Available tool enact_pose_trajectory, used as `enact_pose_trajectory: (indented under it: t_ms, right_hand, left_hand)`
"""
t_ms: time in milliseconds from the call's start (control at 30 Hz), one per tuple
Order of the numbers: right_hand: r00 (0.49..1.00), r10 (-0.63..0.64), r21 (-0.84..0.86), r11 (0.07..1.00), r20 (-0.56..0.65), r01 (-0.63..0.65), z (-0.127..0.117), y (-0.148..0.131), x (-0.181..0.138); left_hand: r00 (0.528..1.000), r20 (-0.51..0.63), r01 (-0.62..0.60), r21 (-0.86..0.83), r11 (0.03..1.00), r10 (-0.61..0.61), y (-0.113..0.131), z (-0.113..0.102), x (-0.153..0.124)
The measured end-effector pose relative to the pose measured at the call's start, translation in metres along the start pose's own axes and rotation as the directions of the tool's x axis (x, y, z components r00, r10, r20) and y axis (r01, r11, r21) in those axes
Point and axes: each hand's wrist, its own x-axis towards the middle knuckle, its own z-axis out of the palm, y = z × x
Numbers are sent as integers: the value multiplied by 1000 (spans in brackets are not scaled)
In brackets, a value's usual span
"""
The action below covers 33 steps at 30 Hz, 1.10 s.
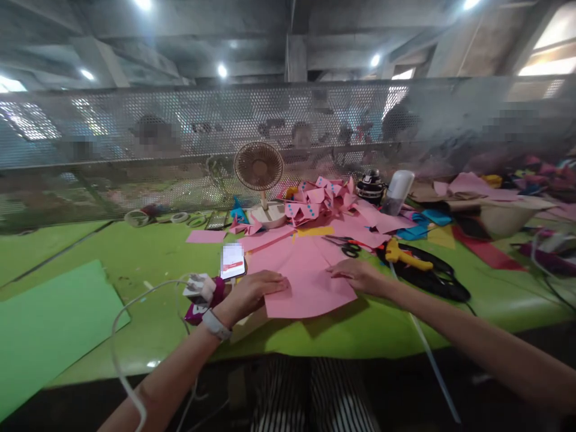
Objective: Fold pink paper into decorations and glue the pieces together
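Note:
A sheet of pink paper (310, 297) is in front of me, its near edge bowed and raised a little over the green table. My left hand (257, 292), with a watch on the wrist, holds the sheet's left side, fingers lying over the top. At the right side my right hand (357, 276) grips the sheet with bent fingers; its thumb is hard to make out. More pink sheets (274, 255) lie just beyond. Black-handled scissors (348, 245) rest past my right hand. A lit phone (233, 261) lies beside my left hand.
A yellow glue gun (407, 257) rests on a black tray (454, 288) at right. Behind are folded pink paper pieces (321, 198), a small fan (260, 168) and a white bottle (398, 189). A white cable (117, 354) loops by my left arm, near green card (58, 330).

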Motion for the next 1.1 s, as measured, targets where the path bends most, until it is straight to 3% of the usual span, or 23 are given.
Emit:
enact_pose_trajectory:
  t_ms: [100, 233, 500, 667, 767, 900, 967, 1033, 1100]
  right_hand:
    - [997, -40, -163, 985, 68, 50, 14, 8, -10]
    - [997, -33, -225, 973, 71, 48, 13, 8, -6]
    - [949, 88, -143, 989, 302, -46, -1, -8, -15]
    - [927, 151, -152, 983, 343, -104, -4, -11, -14]
    - [933, 127, -169, 983, 336, -74, -2, -16, -10]
    - [917, 39, -56, 998, 397, -18, 2, -16, -9]
    - [932, 88, 1, 996, 350, -95, 6, -15, -9]
    - [939, 240, 27, 967, 247, -254, 10, -14, -6]
    - [887, 444, 4, 894, 126, -448, 14, -14, 1]
  left_hand:
    - [998, 67, 10, 96, 995, -17, -13, 18, -8]
    - [996, 63, 47, 189, 981, -60, -13, 18, -10]
    - [975, 183, 110, 84, 990, -124, -1, 5, -25]
    - [965, 184, 194, -9, 981, -189, -3, 3, -28]
    - [958, 201, 212, -3, 977, -207, -3, 3, -27]
    - [960, 192, 212, -31, 977, -202, 0, 3, -28]
    - [957, 161, 255, -66, 965, -242, 2, 4, -28]
    - [926, 83, 375, -63, 925, -369, 3, 6, -26]
    - [856, -11, 516, -23, 856, -516, 2, 8, -20]
